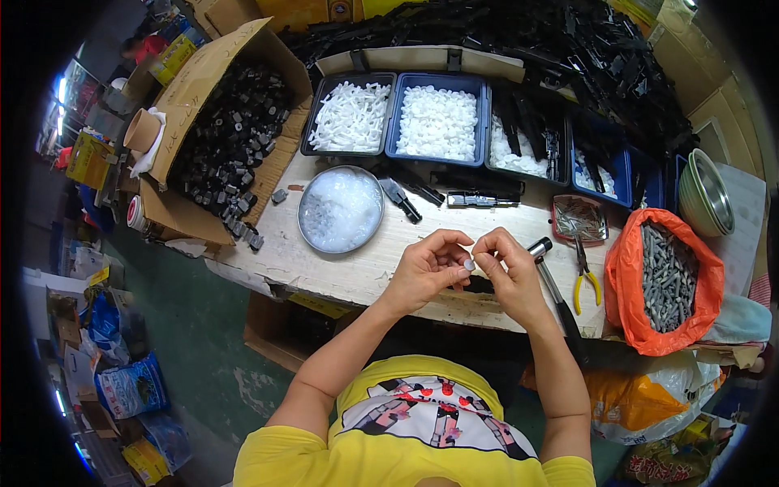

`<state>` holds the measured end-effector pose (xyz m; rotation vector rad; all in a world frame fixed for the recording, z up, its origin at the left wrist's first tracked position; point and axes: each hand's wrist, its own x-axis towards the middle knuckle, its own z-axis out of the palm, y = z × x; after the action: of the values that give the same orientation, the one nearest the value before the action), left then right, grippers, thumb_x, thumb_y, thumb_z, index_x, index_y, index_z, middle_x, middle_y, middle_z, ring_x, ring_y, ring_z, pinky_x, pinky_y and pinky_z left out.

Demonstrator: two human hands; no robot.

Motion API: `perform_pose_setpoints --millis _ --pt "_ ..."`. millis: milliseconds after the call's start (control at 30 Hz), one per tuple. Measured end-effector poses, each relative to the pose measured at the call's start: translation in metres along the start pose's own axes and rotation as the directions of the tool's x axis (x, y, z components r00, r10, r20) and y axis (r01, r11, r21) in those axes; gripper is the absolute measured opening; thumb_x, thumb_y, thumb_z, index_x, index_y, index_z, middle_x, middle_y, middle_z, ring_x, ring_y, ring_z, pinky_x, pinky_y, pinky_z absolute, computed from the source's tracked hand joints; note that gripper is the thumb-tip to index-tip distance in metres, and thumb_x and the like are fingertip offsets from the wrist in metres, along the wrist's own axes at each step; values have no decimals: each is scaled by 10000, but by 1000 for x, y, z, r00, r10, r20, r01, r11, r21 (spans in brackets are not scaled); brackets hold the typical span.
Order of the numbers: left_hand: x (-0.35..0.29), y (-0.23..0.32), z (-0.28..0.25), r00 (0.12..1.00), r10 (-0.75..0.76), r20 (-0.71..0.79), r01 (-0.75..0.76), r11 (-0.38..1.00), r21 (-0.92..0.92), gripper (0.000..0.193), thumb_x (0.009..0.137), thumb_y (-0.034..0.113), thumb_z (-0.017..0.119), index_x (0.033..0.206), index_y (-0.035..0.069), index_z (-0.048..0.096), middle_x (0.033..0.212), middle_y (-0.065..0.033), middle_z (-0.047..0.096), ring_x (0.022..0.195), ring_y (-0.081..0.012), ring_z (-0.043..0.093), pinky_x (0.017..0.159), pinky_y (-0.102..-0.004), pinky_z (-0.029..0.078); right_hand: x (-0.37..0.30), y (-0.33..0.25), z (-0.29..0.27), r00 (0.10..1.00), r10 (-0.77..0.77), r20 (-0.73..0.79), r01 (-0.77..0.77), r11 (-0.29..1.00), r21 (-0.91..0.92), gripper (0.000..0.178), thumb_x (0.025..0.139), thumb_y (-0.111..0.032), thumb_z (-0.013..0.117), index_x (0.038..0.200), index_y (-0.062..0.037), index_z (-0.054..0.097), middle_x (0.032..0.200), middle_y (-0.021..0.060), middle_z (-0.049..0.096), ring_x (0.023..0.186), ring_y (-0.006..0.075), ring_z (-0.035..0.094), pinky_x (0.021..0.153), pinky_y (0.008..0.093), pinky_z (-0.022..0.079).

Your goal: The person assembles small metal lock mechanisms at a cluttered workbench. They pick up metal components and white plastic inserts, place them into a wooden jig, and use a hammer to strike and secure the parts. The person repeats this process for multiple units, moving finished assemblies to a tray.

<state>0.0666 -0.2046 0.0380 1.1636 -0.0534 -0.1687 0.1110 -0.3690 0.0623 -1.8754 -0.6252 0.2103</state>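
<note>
Close together over the front edge of the bench [276, 235], both my hands work at chest height. My left hand [426, 272] pinches a small white round piece [469, 265] between thumb and fingers. Fingertips pressed together, my right hand [511, 274] is right beside that piece; what it holds, if anything, is too small or hidden to name. Beneath the hands lies a dark part [480, 286], mostly covered. Beyond them rest a black part with a metal face [484, 199] and another long black part [402, 201].
A round metal dish [302, 217] holds whitish pieces. Blue trays [391, 122] of white plastic parts line the back, before a heap of black parts [519, 36]. A cardboard box [195, 89] stands left; hammer [553, 284], yellow-handled pliers [586, 280] and orange bag [621, 284] lie right.
</note>
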Motion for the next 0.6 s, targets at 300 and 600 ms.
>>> perform_pose_setpoints --millis 300,600 --pt "-8 -4 -1 993 7 -118 -12 999 -36 228 809 15 611 1035 2 589 816 -55 600 681 -98 593 592 -219 514 -1 -2 11 946 -277 -171 237 946 -219 81 749 -4 615 804 -34 564 786 58 542 712 183 513 663 282 371" --pt "-16 -12 -2 989 -32 -147 0 977 -213 205 794 -10 614 998 -21 605 811 -98 625 631 -126 599 527 -252 519 -6 5 27 925 -347 -157 295 913 -280 132 702 -18 628 804 -61 557 784 38 541 752 202 503 681 310 310"
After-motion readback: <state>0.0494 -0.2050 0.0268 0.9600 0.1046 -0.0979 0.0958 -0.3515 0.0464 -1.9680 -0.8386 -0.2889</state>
